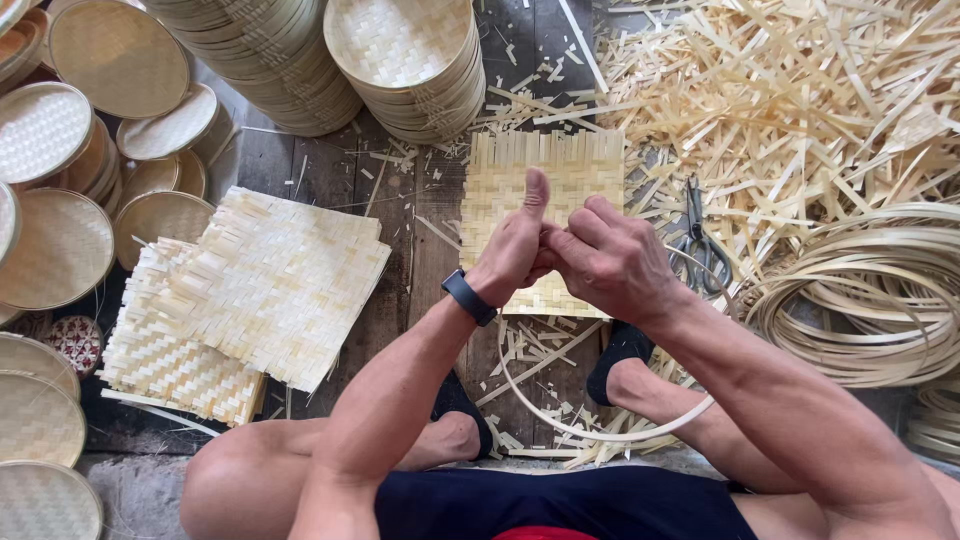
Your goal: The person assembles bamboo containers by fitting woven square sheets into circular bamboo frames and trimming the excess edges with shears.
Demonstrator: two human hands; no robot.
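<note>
My left hand (518,240) and my right hand (605,258) meet above a square woven bamboo mat (560,170) lying on the dark floor. Both are closed together on a thin bamboo strip bent into a hoop (590,432) that loops down over my legs. The left thumb points up. A dark band sits on my left wrist. Exactly where the strip's ends join is hidden between my fingers.
A pile of woven square mats (250,290) lies to the left. Stacks of round woven trays (410,60) stand behind and at the left edge. Loose bamboo strips (790,90), scissors (700,240) and coiled bamboo hoops (870,300) fill the right.
</note>
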